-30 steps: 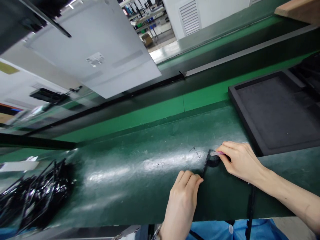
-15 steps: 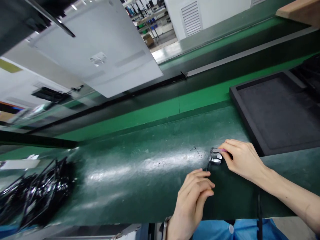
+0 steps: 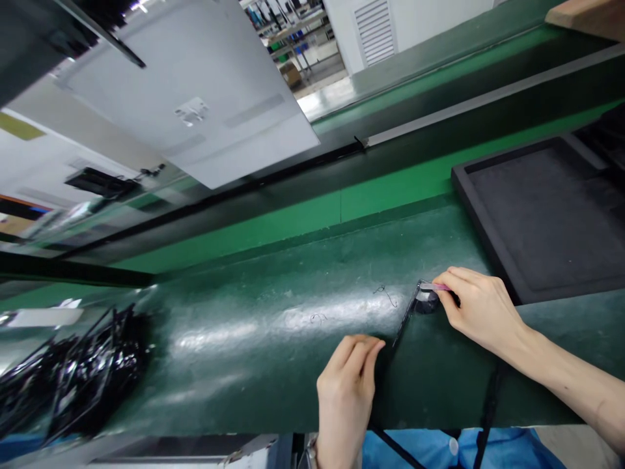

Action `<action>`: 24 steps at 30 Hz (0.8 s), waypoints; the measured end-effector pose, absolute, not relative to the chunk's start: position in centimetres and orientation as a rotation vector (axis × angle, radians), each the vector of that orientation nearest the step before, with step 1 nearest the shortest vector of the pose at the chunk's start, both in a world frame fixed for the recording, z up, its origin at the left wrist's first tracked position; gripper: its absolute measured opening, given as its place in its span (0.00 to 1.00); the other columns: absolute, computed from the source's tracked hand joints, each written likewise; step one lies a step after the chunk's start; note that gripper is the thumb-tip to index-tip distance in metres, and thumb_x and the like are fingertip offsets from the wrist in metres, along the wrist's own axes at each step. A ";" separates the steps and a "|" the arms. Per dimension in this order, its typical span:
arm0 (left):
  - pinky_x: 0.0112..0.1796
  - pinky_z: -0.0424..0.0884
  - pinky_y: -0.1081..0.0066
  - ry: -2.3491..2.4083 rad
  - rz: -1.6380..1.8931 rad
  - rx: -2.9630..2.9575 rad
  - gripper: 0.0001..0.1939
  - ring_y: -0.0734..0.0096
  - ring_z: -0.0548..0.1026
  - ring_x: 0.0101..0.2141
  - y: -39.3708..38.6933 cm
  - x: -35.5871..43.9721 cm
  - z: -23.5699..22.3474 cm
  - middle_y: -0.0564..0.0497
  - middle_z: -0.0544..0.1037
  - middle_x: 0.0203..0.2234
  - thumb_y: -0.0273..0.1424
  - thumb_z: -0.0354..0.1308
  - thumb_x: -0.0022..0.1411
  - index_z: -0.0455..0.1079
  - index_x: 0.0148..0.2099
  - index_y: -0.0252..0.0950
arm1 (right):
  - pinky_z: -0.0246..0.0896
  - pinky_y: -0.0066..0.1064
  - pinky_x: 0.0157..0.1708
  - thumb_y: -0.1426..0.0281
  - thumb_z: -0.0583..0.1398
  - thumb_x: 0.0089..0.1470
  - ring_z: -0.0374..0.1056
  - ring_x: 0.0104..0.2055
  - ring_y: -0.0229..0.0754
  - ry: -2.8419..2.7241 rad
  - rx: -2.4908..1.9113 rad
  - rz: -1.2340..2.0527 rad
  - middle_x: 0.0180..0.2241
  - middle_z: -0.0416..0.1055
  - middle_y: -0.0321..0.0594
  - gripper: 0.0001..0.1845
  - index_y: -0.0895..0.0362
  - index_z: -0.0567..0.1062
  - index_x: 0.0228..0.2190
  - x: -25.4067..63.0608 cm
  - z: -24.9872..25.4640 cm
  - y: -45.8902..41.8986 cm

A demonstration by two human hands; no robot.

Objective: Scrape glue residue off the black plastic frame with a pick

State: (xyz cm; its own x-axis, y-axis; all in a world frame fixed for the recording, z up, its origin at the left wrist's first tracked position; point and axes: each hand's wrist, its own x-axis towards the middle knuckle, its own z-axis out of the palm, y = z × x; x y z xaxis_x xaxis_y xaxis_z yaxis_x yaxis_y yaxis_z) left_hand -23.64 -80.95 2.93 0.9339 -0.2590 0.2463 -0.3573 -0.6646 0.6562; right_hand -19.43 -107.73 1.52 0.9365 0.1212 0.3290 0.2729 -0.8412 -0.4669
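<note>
Black strip (image 3: pixel 406 318) lay aslant in the lower right part of the frame, over the green bench (image 3: pixel 263 378), with its upper end under a slim tool (image 3: pixel 436 286), which was pale at the tip and pink toward the hand. The right hand (image 3: pixel 481 306) held this tool in a pinch, the thumb and the fingers closed upon it. Just below the tool was a small dark rounded piece (image 3: pixel 426 304), whose nature was not clear to me.

The left hand (image 3: pixel 346 384) was at the lower end of the strip. Its fingers were drawn together with the thumb, their tips just beside this end, but I could not tell whether they had hold of it.

Two fine dark threads lay on the bench, one (image 3: pixel 388 296) near the strip and another (image 3: pixel 318 318) closer to the middle of the frame. At the right edge stood a dark shallow tray (image 3: pixel 547 221). In the lower left corner was a tangled heap of glossy black pieces (image 3: pixel 92 371). At the bottom of the frame, blue clothing (image 3: pixel 410 446) was seen below the bench edge, and a dark band (image 3: pixel 488 407) passed over that edge.
</note>
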 end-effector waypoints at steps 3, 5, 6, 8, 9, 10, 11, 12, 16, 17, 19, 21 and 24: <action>0.41 0.75 0.69 -0.605 0.115 2.409 0.10 0.69 0.76 0.36 -81.2 -23.8 2.8 0.53 0.80 0.37 0.24 0.54 0.79 0.75 0.44 0.39 | 0.55 0.37 0.32 0.74 0.56 0.70 0.72 0.34 0.42 -0.271 -2.580 -0.412 0.32 0.75 0.35 0.12 0.56 0.78 0.34 -19.4 1.3 -107.9; 0.40 0.74 0.67 -0.660 0.088 2.466 0.09 0.66 0.74 0.37 -81.1 -24.0 3.0 0.52 0.79 0.37 0.23 0.54 0.78 0.74 0.45 0.38 | 0.55 0.38 0.32 0.73 0.56 0.70 0.72 0.34 0.42 -0.245 -2.583 -0.404 0.32 0.75 0.35 0.12 0.56 0.77 0.34 -19.3 1.3 -107.9; 0.40 0.73 0.66 -0.669 0.088 2.490 0.09 0.65 0.74 0.38 -81.1 -24.0 3.2 0.51 0.78 0.37 0.22 0.55 0.78 0.73 0.44 0.38 | 0.54 0.38 0.31 0.73 0.56 0.69 0.72 0.33 0.41 -0.233 -2.586 -0.397 0.32 0.74 0.34 0.12 0.55 0.77 0.34 -19.3 1.3 -107.9; 0.39 0.72 0.66 -0.687 0.106 2.521 0.08 0.64 0.72 0.38 -81.2 -24.0 3.5 0.50 0.76 0.37 0.20 0.55 0.77 0.71 0.44 0.37 | 0.54 0.39 0.30 0.74 0.56 0.68 0.70 0.32 0.42 -0.224 -2.614 -0.391 0.30 0.72 0.35 0.12 0.55 0.75 0.32 -19.2 1.6 -107.8; 0.40 0.71 0.66 -0.707 0.125 2.528 0.08 0.63 0.71 0.39 -81.3 -24.0 3.5 0.50 0.75 0.37 0.19 0.55 0.76 0.70 0.45 0.37 | 0.53 0.39 0.30 0.73 0.56 0.68 0.69 0.32 0.43 -0.225 -2.642 -0.394 0.30 0.70 0.36 0.11 0.55 0.73 0.31 -19.2 1.8 -107.7; 0.41 0.71 0.65 -0.732 0.153 2.534 0.08 0.63 0.70 0.39 -81.5 -23.9 3.6 0.50 0.75 0.37 0.18 0.55 0.76 0.70 0.46 0.36 | 0.54 0.40 0.30 0.73 0.56 0.67 0.68 0.34 0.45 -0.227 -2.671 -0.404 0.30 0.70 0.37 0.10 0.56 0.72 0.31 -19.2 2.0 -107.5; 0.44 0.71 0.64 -0.761 0.185 2.539 0.09 0.62 0.70 0.41 -81.8 -23.8 3.5 0.50 0.75 0.38 0.17 0.54 0.75 0.70 0.47 0.36 | 0.55 0.40 0.30 0.72 0.57 0.67 0.68 0.37 0.48 -0.234 -2.687 -0.421 0.33 0.70 0.40 0.09 0.56 0.72 0.33 -19.2 2.3 -107.4; 0.47 0.71 0.63 -0.786 0.221 2.547 0.10 0.61 0.71 0.44 -82.1 -23.6 3.4 0.49 0.75 0.39 0.16 0.54 0.75 0.70 0.48 0.36 | 0.57 0.40 0.32 0.73 0.57 0.66 0.68 0.41 0.50 -0.254 -2.674 -0.433 0.36 0.71 0.42 0.06 0.57 0.73 0.35 -19.3 2.5 -107.2; 0.54 0.65 0.58 -0.822 0.383 2.599 0.10 0.53 0.70 0.57 -83.4 -23.3 2.9 0.46 0.79 0.47 0.17 0.56 0.75 0.72 0.50 0.36 | 0.64 0.40 0.40 0.76 0.55 0.68 0.67 0.45 0.49 -0.477 -2.377 -0.333 0.44 0.71 0.45 0.07 0.57 0.73 0.44 -20.0 2.3 -106.0; 0.54 0.63 0.56 -0.818 0.415 2.615 0.10 0.52 0.70 0.57 -83.6 -23.2 2.8 0.46 0.80 0.48 0.18 0.56 0.75 0.72 0.50 0.37 | 0.65 0.40 0.40 0.77 0.55 0.69 0.67 0.44 0.47 -0.533 -2.323 -0.288 0.44 0.70 0.44 0.07 0.57 0.73 0.43 -20.2 2.0 -105.7; 0.55 0.60 0.53 -0.808 0.432 2.612 0.09 0.52 0.72 0.56 -83.7 -23.2 2.5 0.47 0.81 0.48 0.20 0.58 0.75 0.73 0.50 0.39 | 0.64 0.40 0.38 0.77 0.54 0.71 0.65 0.41 0.47 -0.602 -2.293 -0.218 0.42 0.69 0.43 0.08 0.56 0.72 0.40 -20.5 1.3 -105.2; 0.56 0.61 0.54 -0.813 0.356 2.521 0.09 0.54 0.73 0.54 -83.6 -23.1 2.2 0.50 0.82 0.48 0.20 0.58 0.75 0.73 0.49 0.41 | 0.63 0.40 0.37 0.78 0.54 0.71 0.64 0.40 0.47 -0.624 -2.299 -0.175 0.40 0.68 0.42 0.09 0.57 0.72 0.38 -20.6 0.7 -105.0; 0.50 0.67 0.61 -0.774 0.112 2.307 0.10 0.62 0.75 0.47 -83.2 -23.0 1.7 0.51 0.82 0.43 0.20 0.53 0.77 0.71 0.46 0.40 | 0.61 0.40 0.37 0.79 0.54 0.70 0.63 0.40 0.47 -0.619 -2.297 -0.164 0.40 0.67 0.42 0.09 0.57 0.71 0.37 -20.5 0.3 -105.0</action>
